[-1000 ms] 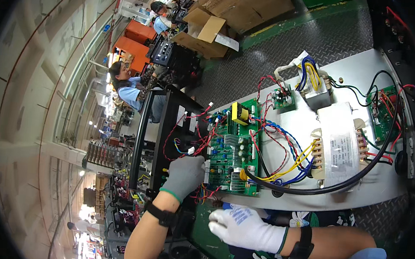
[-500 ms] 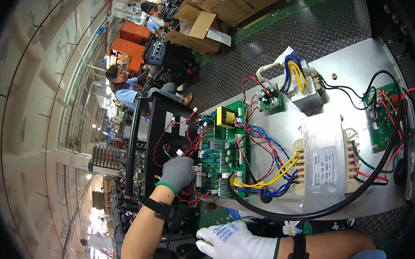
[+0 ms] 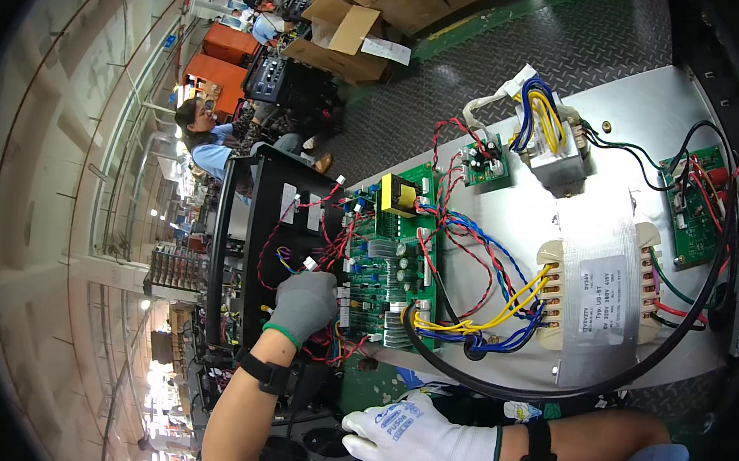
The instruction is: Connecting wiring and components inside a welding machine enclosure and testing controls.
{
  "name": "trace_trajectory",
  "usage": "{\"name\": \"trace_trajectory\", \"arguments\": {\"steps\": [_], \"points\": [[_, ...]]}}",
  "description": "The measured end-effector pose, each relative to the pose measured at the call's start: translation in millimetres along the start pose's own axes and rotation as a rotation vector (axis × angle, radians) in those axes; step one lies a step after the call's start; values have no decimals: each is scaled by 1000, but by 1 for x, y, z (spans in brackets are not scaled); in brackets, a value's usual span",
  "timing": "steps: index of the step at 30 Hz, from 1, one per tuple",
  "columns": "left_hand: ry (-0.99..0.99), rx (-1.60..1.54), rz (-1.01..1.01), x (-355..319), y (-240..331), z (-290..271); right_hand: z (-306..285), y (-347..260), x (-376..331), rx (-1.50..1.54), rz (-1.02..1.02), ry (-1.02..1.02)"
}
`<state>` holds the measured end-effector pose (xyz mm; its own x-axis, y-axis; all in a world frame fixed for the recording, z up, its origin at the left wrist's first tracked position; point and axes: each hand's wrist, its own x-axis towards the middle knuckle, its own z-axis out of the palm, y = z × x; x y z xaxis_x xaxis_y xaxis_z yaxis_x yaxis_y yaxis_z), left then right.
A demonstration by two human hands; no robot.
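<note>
My left hand [image 3: 305,304], in a grey glove with a green cuff, reaches in among thin red and black wires between a black panel [image 3: 260,223] and the edge of a green circuit board [image 3: 383,276]. Its fingers curl away from view, so what they grip is hidden. A small white connector [image 3: 310,263] shows just beyond them. Lower down, my right hand [image 3: 413,437], in a white glove, is held with fingers bent and pressed together, below the board and apart from it. Whatever it may hold cannot be made out.
A large transformer [image 3: 597,311] and a smaller one [image 3: 555,149] sit on a metal plate [image 3: 524,228]. A thick black cable [image 3: 547,394] loops along its near edge. Small green boards [image 3: 487,162] stand farther off. Cardboard boxes [image 3: 349,36] and a seated person [image 3: 212,147] are beyond.
The whole view has shifted slightly, with the panel and left hand appearing farther left. Both hands keep nearly the same pose and place relative to the equipment.
</note>
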<state>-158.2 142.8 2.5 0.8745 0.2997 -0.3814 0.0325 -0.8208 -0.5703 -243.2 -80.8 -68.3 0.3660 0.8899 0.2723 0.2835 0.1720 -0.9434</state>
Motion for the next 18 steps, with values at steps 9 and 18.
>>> {"name": "trace_trajectory", "arguments": {"steps": [9,18], "points": [[282,30,7,-2,6,27,1,-2,6,38,37,-105],[302,30,-123,-70,43,30,0,2,7,36,98,-134]]}}
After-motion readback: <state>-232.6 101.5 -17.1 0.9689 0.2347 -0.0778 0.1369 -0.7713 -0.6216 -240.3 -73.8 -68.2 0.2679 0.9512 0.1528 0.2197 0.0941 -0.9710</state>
